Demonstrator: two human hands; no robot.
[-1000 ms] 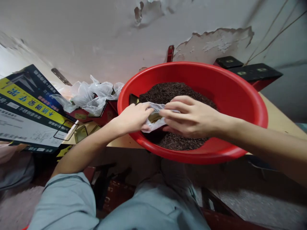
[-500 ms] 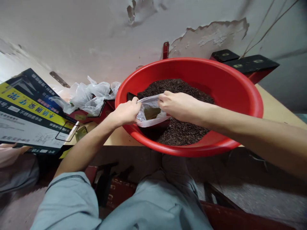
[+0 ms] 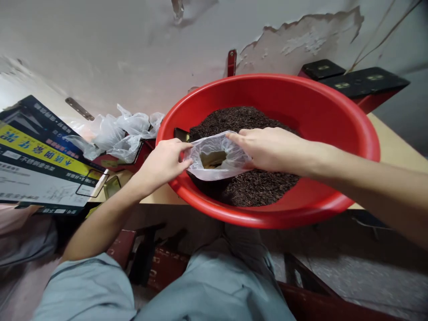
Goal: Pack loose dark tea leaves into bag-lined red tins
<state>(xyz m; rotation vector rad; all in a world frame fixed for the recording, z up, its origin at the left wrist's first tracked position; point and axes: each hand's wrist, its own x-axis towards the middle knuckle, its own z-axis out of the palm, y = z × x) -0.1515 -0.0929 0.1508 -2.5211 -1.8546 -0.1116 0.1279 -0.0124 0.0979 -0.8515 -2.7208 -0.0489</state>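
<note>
A clear plastic bag (image 3: 219,171) is spread open over the left part of a large red basin (image 3: 267,218). My left hand (image 3: 167,162) pinches the bag's left edge between thumb and fingers. At its right edge, my right hand (image 3: 267,147) grips the plastic, with the fingers reaching over the rim. Through the mouth a yellowish inside shows, perhaps a container. Dark, thin dried leaves, like loose tea, (image 3: 264,189) lie heaped in the basin under the bag. A dark tin corner (image 3: 181,134) shows behind my left hand.
Crumpled plastic bags (image 3: 113,131) sit on red boxes at the left. A large printed carton (image 3: 43,156) stands at the far left, a person's hand at its lower edge. Black-topped red boxes (image 3: 364,82) lie behind the basin at right, against the peeling wall.
My hands have moved apart, and the bag's mouth is stretched wider between them. My right hand has shifted right along the rim. The view has moved slightly.
</note>
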